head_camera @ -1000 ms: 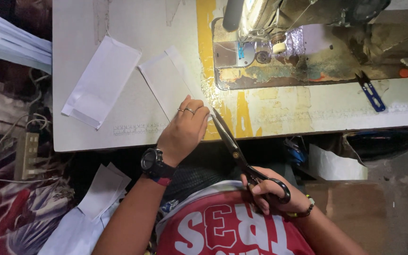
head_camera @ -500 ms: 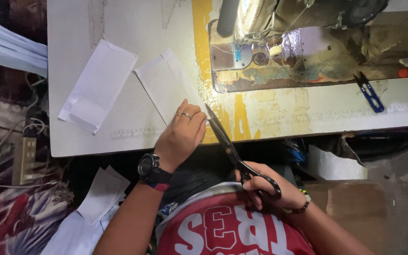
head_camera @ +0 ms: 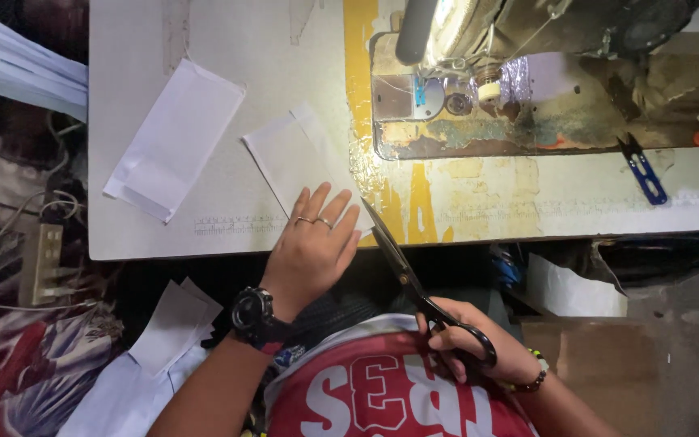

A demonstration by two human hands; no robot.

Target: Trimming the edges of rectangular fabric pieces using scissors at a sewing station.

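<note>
My left hand (head_camera: 313, 251) lies flat, fingers spread, on the near end of a white fabric piece (head_camera: 293, 158) at the table's front edge. It wears rings and a black wristwatch. My right hand (head_camera: 479, 352) grips the black handles of large scissors (head_camera: 414, 279). The scissor blades point up toward the fabric's near right corner, beside my left fingers. A second white fabric piece (head_camera: 175, 137) lies farther left on the table, apart from both hands.
A worn sewing machine (head_camera: 527, 73) sits at the back right of the white table (head_camera: 228, 243). Blue thread snips (head_camera: 645, 174) lie near its right end. White fabric pieces (head_camera: 171, 324) rest below the table at left, and stacked white material (head_camera: 18, 69) lies at far left.
My left hand has flattened and spread its fingers on the fabric. The scissors have shifted slightly, their tips staying at the fabric's near corner.
</note>
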